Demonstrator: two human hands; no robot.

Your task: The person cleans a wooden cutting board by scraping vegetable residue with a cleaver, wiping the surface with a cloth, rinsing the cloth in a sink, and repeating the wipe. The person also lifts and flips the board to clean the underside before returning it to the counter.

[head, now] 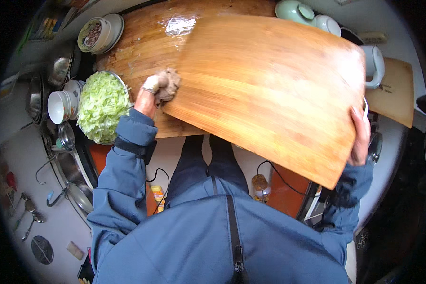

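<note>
My left hand [147, 99] is closed around a crumpled brownish-grey cloth [169, 84], which is against the left edge of a large wooden board [262, 88]. At the board's right edge, my right hand [360, 136] grips it, with part of the fingers hidden. This board looks raised and lies askew over a second wooden board [138, 53], whose surface has a wet, shiny patch. Left of my left hand is a heaped container of shredded cabbage [103, 106]; only a bit of its metal rim shows.
Stacked dishes with chopped food [103, 33] stand at the back left, white bowls [59, 106] beside the cabbage. A pale green bowl [293, 11], a white pitcher [374, 67] and a thin brown board [394, 92] border the right. Black cables [161, 170] hang below.
</note>
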